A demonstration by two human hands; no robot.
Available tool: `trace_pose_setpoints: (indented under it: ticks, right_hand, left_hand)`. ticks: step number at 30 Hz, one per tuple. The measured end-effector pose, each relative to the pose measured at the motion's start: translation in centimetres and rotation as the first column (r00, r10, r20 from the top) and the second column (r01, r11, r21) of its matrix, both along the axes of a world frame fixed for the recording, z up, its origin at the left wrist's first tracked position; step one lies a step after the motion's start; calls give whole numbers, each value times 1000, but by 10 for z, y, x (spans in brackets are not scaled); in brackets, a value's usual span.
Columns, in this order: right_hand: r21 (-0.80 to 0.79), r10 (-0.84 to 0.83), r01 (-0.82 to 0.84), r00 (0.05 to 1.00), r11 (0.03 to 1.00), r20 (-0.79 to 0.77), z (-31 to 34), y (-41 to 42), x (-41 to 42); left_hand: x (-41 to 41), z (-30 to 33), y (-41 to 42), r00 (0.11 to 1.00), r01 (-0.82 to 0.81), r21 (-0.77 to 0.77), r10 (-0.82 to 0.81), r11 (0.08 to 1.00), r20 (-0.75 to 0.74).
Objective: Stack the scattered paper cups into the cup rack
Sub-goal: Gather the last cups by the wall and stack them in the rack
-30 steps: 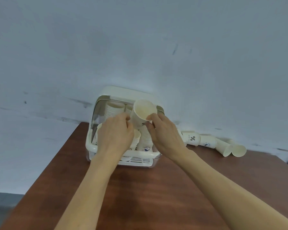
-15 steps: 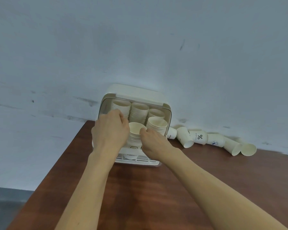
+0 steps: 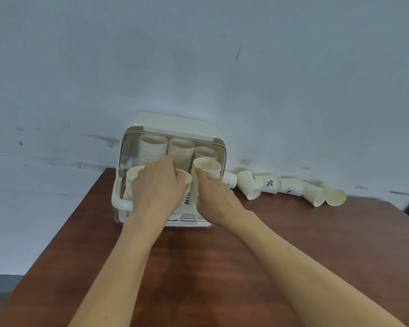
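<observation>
Both hands are in the cup rack (image 3: 118,197), the cream box standing at the far edge of the wooden table (image 3: 293,256) against the pale wall (image 3: 198,55). The left hand (image 3: 158,185) lies palm down over the front middle stack (image 3: 185,179) in the rack, its fingers curled over the rim of the top cup; how firmly it grips I cannot tell, since the back of the hand covers most of that cup. The right hand (image 3: 216,199) sits just to the right of it, thumb and fingers curled against the side of the front right stack (image 3: 207,171), whose top cup shows its open mouth above the fingertips. Both forearms reach straight forward from the near edge of the table and draw together at the rack, wrists low over its front rim.

Inside the rack, behind the hands, three more stacks (image 3: 181,147) stand upright in a row under the raised lid (image 3: 177,125), and a front left stack (image 3: 132,178) stands just left of the left hand. To the right of the rack, along the foot of the wall, several loose paper cups (image 3: 291,187) lie on their sides in a rough line, touching one another, near the right hand yet clear of it.
</observation>
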State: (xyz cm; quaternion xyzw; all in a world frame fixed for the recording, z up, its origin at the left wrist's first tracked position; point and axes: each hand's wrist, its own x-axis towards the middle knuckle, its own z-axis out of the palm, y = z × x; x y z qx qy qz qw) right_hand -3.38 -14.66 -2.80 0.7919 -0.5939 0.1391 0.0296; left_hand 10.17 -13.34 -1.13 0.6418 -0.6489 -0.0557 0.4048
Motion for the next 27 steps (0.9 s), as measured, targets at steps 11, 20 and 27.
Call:
trace_pose_setpoints:
  ticks: [11,20,27]
  right_hand:
    - [-53,-177,194,957,980,230,-14,28,-78]
    - [-5,-301,312,920,950,252,-23,38,-148]
    - [25,-373,379,894,925,248,-28,43,-199]
  left_hand:
    - [-26,-16,-1,989,110,-77,-102,991,107]
    - [-43,-27,-4,968,219,-50,-211,974,138]
    - [-95,-37,10,926,364,0,-362,931,111]
